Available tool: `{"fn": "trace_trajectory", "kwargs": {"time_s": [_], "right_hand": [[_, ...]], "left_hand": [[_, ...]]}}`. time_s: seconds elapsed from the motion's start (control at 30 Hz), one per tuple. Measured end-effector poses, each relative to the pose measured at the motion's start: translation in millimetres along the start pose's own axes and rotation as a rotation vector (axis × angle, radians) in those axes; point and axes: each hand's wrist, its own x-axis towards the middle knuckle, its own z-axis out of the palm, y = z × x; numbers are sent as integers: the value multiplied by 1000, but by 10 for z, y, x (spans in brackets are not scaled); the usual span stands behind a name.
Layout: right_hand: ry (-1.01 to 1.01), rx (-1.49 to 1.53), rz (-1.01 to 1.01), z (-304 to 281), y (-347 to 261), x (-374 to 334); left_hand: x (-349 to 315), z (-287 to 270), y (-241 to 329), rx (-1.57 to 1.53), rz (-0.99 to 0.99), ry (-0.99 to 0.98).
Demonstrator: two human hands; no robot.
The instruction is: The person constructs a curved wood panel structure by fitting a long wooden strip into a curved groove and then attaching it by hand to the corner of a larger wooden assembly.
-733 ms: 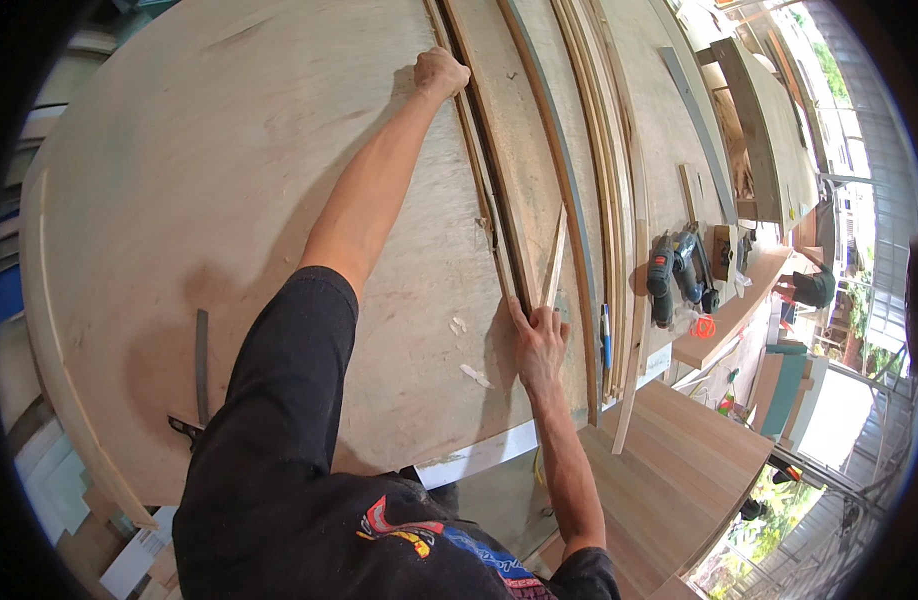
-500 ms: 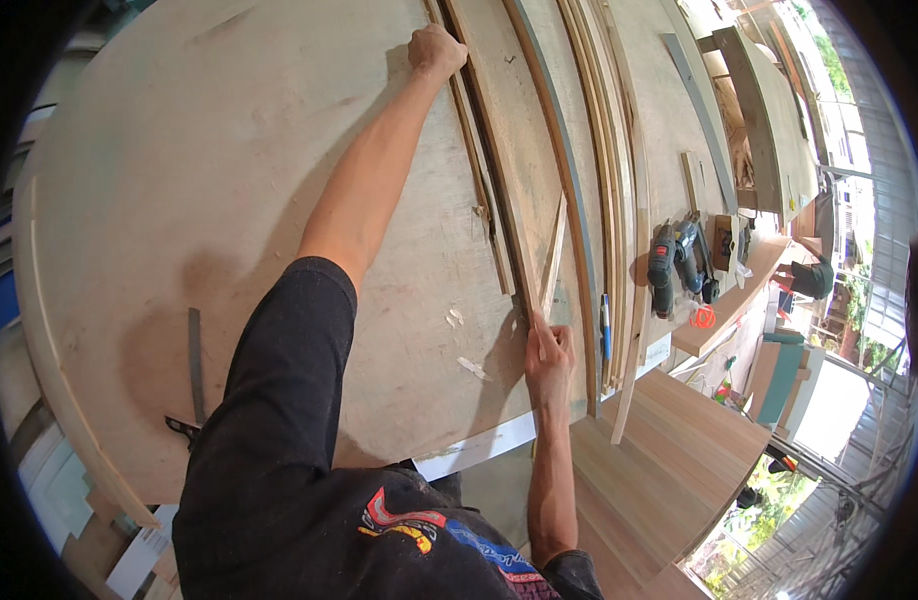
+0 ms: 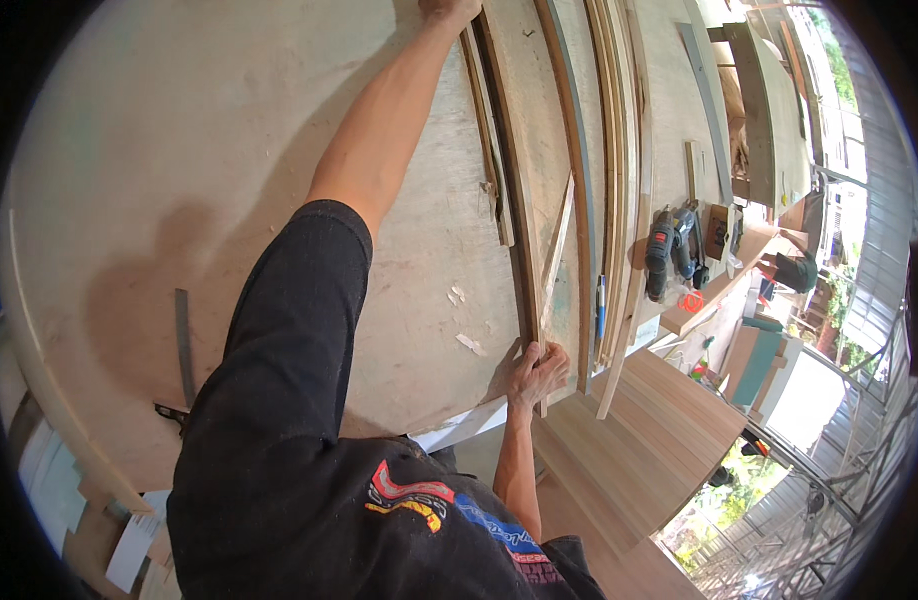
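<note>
Right hand (image 3: 539,378) closed around the near end of a long wooden strip (image 3: 525,250) running up beside the left hand (image 3: 449,8), whose cropped grip cannot be determined; shavings (image 3: 469,345) left of the right hand

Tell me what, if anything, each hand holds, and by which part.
Right hand: a long, narrow, brown wooden strip, gripped near its closer end. Left hand: partly out of view, cannot tell.

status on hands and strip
Left hand partly cut off at top; right hand gripping long wood strip toward near end; shavings lie left of strip.
</note>
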Motion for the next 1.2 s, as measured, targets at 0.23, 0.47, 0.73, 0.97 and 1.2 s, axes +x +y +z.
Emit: {"fn": "trace_trajectory", "kwargs": {"time_s": [0.23, 0.47, 0.73, 0.97, 1.2], "right_hand": [[-121, 253, 153, -82, -69, 76], [-152, 206, 169, -38, -32, 90], [-181, 126, 164, -60, -87, 112], [-136, 94, 117, -75, -95, 81], [-151, 104, 136, -104, -201, 119]], "left_hand": [[218, 110, -77, -35, -11, 62], [501, 149, -12, -53, 28, 78], [885, 103, 34, -44, 62, 110], [1186, 35, 165, -51, 94, 137], [1788, 64, 87, 5, 96, 187]]}}
